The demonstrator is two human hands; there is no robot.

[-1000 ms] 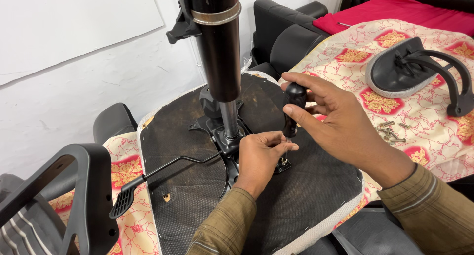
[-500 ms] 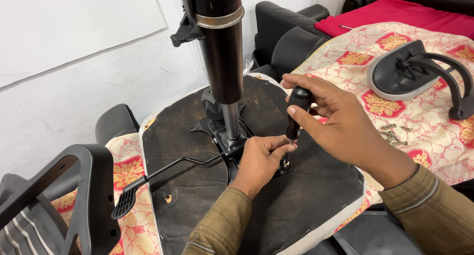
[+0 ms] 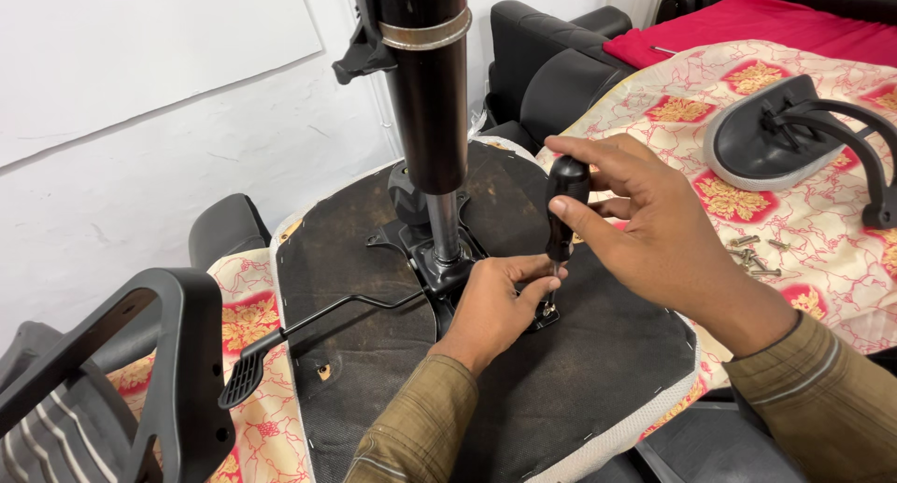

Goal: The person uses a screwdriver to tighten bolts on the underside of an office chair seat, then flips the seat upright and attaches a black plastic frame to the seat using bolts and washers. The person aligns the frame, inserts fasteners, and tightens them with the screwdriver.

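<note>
Screwdriver (image 3: 564, 203) stands upright at the centre of the frame, its black handle wrapped by the fingers and thumb of your right hand (image 3: 654, 231), closed around it. Its tip points down at the metal plate (image 3: 439, 268) bolted to the dark underside of the chair seat (image 3: 579, 371). Your left hand (image 3: 491, 310) rests on that plate just beside the tip, fingers curled and pinched near it; you cannot tell whether they grip anything. A black column (image 3: 425, 91) rises from the plate to the top edge. Loose screws (image 3: 752, 257) lie on the patterned cloth (image 3: 822, 221) at right.
</note>
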